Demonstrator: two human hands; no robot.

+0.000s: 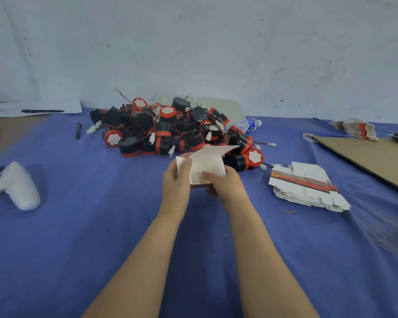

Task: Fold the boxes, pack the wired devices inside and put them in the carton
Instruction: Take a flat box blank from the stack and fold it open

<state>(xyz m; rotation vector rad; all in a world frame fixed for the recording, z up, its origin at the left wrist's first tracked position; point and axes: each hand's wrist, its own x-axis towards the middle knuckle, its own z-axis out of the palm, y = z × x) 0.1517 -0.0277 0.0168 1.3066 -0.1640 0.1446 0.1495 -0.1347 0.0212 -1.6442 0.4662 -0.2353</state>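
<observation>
Both hands hold one small white cardboard box [206, 162] above the blue cloth, its flaps standing up and out. My left hand [177, 180] grips its left side with the thumb over a flap. On the right side, my right hand [223, 183] pinches the lower edge. Just behind lies a heap of black-and-red wired devices [170, 127] with red wires and white plugs. A stack of flat unfolded boxes [306, 187] with a red stripe lies to the right. The brown carton [372, 157] lies flat at the far right.
A white controller-like object [19, 185] lies at the left. A black pen [78, 130] and a second dark pen [42, 111] on white paper lie at the back left. A plastic water bottle [248, 125] lies behind the heap. More flat boxes [356, 128] lie at the back right.
</observation>
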